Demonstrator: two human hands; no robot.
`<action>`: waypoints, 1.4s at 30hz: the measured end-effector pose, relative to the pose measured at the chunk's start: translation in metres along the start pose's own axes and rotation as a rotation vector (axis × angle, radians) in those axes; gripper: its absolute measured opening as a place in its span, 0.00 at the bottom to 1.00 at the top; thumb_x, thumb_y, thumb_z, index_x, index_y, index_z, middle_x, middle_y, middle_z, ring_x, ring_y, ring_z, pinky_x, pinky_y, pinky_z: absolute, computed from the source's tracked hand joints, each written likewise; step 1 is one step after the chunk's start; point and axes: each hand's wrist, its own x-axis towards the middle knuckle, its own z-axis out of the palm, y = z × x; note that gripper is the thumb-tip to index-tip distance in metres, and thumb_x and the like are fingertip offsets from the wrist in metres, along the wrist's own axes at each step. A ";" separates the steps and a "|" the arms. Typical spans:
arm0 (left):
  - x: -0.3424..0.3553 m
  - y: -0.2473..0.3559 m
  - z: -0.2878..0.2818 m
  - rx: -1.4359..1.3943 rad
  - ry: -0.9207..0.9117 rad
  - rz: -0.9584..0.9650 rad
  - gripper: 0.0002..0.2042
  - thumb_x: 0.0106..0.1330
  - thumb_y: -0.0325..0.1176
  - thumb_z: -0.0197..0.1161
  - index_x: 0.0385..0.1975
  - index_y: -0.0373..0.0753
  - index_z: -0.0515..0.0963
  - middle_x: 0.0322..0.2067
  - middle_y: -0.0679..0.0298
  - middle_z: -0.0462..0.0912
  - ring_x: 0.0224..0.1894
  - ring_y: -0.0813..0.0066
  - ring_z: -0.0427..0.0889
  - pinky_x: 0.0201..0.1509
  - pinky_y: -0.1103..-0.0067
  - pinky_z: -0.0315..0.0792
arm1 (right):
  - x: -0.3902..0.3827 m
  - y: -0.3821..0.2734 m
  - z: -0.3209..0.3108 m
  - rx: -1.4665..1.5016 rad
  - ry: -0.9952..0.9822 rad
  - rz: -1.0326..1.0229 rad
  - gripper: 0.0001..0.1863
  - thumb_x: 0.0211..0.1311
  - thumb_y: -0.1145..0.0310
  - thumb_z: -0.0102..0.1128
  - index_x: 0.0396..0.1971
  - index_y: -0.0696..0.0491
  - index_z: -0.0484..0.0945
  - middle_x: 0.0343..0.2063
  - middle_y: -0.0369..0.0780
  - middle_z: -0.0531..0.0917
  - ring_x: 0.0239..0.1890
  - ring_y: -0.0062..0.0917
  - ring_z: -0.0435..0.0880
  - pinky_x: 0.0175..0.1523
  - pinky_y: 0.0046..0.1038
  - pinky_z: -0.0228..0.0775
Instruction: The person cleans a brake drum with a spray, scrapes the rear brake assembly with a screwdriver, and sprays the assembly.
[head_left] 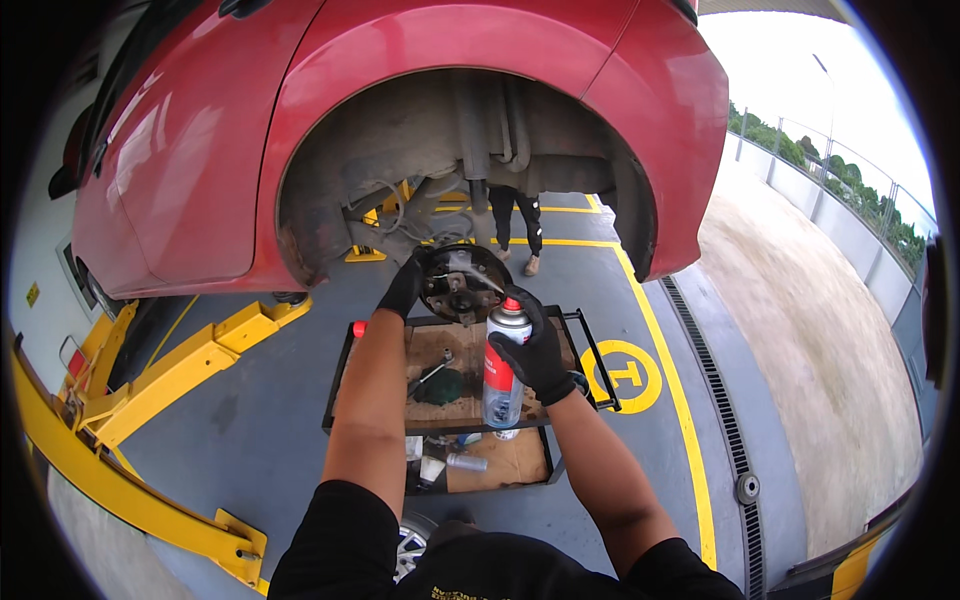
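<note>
In a black glove, my right hand (540,357) is wrapped around a red and clear-blue spray can (502,385), held upright with its red top near my index finger. A pale streak runs from the can's top toward the dark round drum brake assembly (462,285) under the wheel arch. My left hand (403,287), also gloved in black, is closed at the left edge of that brake assembly; its fingertips are partly hidden. No wheel is fitted on the hub.
Below my hands stands a black-framed tool cart (335,395) with a ratchet (432,368) and a red cap (360,328) on top. The raised red car (450,50) hangs over a yellow lift arm (200,365). Another person's legs (517,215) show beyond it. A drain grate (712,400) lies right.
</note>
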 end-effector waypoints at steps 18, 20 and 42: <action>-0.039 0.033 -0.041 0.259 -0.057 0.208 0.20 0.82 0.40 0.39 0.57 0.36 0.77 0.51 0.60 0.83 0.55 0.72 0.80 0.64 0.75 0.71 | -0.027 -0.006 0.065 -0.362 -0.356 -0.237 0.35 0.48 0.59 0.75 0.60 0.44 0.75 0.45 0.43 0.80 0.44 0.39 0.84 0.47 0.38 0.80; -0.044 0.011 0.048 0.244 -0.023 0.108 0.20 0.82 0.35 0.37 0.55 0.35 0.78 0.50 0.60 0.84 0.56 0.70 0.78 0.66 0.76 0.68 | -0.031 0.024 0.037 -0.532 -0.405 -0.213 0.35 0.49 0.58 0.75 0.60 0.44 0.76 0.44 0.43 0.79 0.44 0.39 0.84 0.46 0.38 0.80; -0.039 0.016 0.004 0.198 -0.049 0.148 0.26 0.84 0.46 0.33 0.63 0.37 0.74 0.57 0.62 0.82 0.58 0.73 0.79 0.67 0.76 0.69 | -0.011 -0.005 -0.024 -0.709 -0.390 -0.270 0.35 0.47 0.56 0.77 0.60 0.40 0.77 0.45 0.44 0.80 0.43 0.40 0.85 0.44 0.38 0.81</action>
